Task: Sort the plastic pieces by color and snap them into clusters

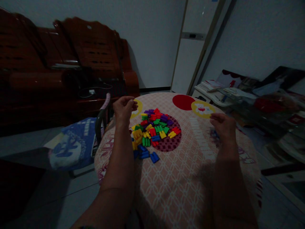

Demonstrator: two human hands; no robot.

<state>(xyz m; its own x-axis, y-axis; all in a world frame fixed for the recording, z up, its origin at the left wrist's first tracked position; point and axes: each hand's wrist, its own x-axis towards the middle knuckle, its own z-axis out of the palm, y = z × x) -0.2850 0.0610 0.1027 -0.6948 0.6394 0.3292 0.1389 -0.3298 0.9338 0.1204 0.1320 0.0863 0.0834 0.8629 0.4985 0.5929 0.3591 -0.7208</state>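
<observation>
Brightly coloured plastic blocks (pixel 152 132) lie in a loose heap at the centre of the frame, many of them on a dark red checkered circle (pixel 171 144) of a patterned tablecloth (pixel 181 181). The heap spreads from lower left, where the blue pieces gather, to upper right, where purple and red ones lie. At its right edge, a red-and-yellow pair (pixel 174 132) slants along that same line.

The person's left hand (pixel 124 107) is the nearer, raised just beyond the heap's upper left edge, so the blocks lie below and to the right of its fingers; the forearm covers part of the heap's left side. The right hand (pixel 224 126) hangs at right of centre, well apart from the heap, which lies to its left across bare cloth. Both hands are half curled, thumb near fingers, a narrow grip with no block showing; whether either hides something small cannot be told.

Farther out, a red circle (pixel 183 102) and a yellow circle (pixel 203 109) mark the table's far side. A chair draped with blue cloth (pixel 76 143) stands at left, before a carved wooden bench (pixel 92 51) at upper left.
</observation>
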